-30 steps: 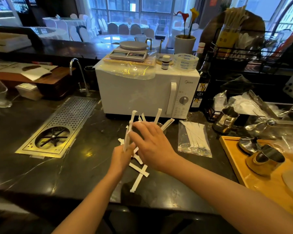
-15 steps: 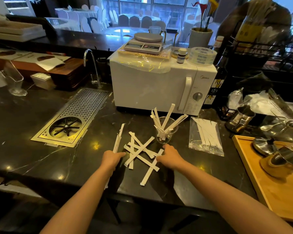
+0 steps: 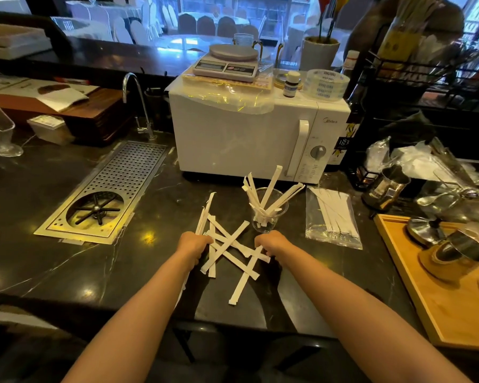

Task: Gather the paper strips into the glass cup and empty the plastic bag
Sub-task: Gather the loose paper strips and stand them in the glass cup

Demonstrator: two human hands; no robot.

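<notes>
A small glass cup (image 3: 268, 217) stands on the dark counter in front of the microwave, with several white paper strips sticking up out of it. Several more loose strips (image 3: 227, 244) lie crossed on the counter just in front of the cup. My left hand (image 3: 194, 244) is closed around a few strips (image 3: 205, 214) that point up and away. My right hand (image 3: 270, 243) rests on the right side of the pile, fingers curled onto a strip; whether it grips one is unclear. A clear plastic bag (image 3: 332, 217) with strips inside lies flat to the right of the cup.
A white microwave (image 3: 246, 139) with a scale on top stands behind the cup. A metal drain grate (image 3: 108, 194) is set into the counter at left. A wooden tray (image 3: 437, 286) with metal jugs lies at right; a steel pitcher (image 3: 386, 186) stands beyond the bag.
A second ago my right hand was up at the cup with strips; it has come down to the pile. My left hand lowered to the counter, still holding strips.
</notes>
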